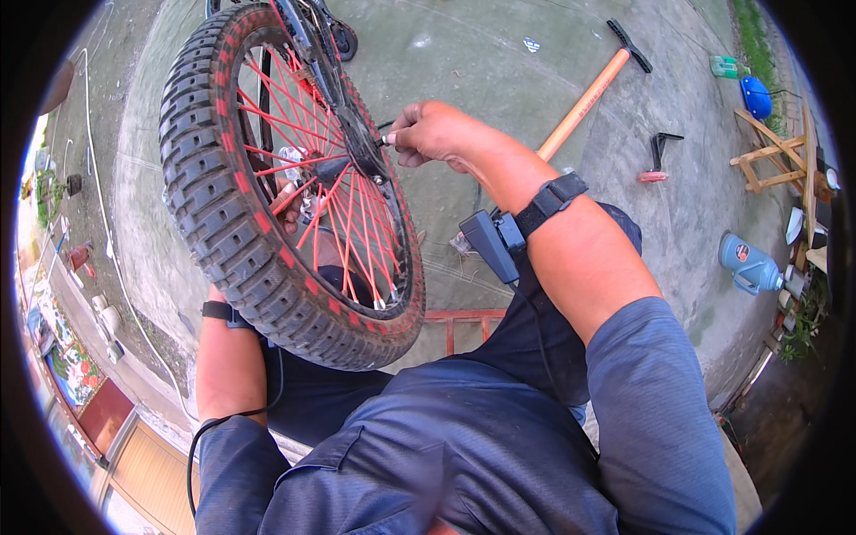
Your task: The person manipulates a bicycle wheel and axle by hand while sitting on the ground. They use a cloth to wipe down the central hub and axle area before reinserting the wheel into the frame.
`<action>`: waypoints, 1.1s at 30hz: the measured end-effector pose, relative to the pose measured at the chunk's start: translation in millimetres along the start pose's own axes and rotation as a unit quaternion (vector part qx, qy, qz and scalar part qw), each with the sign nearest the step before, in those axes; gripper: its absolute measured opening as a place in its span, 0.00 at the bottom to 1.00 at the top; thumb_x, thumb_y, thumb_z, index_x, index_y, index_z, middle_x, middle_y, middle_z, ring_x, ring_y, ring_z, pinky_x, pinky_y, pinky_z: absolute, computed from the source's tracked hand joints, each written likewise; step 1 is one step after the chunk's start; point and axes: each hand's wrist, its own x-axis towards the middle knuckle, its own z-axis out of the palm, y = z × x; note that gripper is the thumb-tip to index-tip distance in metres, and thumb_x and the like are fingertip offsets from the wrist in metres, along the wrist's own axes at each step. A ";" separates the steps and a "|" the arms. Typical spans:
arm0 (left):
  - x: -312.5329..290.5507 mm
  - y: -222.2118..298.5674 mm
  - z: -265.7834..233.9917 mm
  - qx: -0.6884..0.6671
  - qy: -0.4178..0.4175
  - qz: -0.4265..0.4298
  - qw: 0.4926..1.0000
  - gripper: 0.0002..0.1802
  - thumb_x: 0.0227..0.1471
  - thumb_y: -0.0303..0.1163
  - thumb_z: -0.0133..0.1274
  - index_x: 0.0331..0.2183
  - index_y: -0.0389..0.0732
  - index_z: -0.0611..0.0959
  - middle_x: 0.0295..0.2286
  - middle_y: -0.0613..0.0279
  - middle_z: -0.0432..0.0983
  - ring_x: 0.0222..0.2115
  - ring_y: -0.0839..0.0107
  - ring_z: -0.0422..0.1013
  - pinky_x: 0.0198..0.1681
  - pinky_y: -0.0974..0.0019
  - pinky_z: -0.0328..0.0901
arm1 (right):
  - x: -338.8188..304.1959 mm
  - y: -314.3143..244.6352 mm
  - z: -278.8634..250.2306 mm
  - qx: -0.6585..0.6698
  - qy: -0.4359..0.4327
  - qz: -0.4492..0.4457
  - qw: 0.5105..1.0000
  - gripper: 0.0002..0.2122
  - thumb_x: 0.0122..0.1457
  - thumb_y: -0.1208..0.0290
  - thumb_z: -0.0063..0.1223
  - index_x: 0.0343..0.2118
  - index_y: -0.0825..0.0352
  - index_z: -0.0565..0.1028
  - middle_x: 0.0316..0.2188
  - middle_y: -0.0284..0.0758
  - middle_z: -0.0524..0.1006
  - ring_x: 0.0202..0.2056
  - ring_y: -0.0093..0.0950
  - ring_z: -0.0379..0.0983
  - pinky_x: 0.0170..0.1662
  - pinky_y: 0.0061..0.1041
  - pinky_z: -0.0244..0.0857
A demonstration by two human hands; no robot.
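Observation:
A bicycle wheel (234,192) with a knobbly black tyre, red-marked rim and red spokes stands tilted in front of me, near my legs. It sits in a black fork (334,98), whose end lies over the hub (331,168). My right hand (430,134) is at the fork's right side, thumb and fingers pinched together on a small dark piece too small to name. Behind the wheel, my left hand (290,207) shows only partly between the spokes, its fingers curled close to the hub's far side. What they hold is hidden.
On the concrete floor lie a long orange-handled tool with a black head (584,105) and a pedal crank (658,159). To the right are a light-blue jug (749,263), a blue rounded object (756,96), a green bottle (727,67) and a wooden frame (776,156). A pale hose (109,241) runs along the left.

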 end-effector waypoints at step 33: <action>3.3 8.3 16.9 0.054 0.081 -0.021 0.995 0.15 0.60 0.42 0.51 0.31 0.40 0.79 0.21 0.68 0.72 0.20 0.78 0.67 0.23 0.74 0.62 | -4.0 -4.9 -3.9 -0.022 0.001 -0.001 1.000 0.10 0.62 0.65 0.55 0.31 0.69 0.76 0.22 0.32 0.76 0.22 0.22 0.74 0.26 0.21 0.71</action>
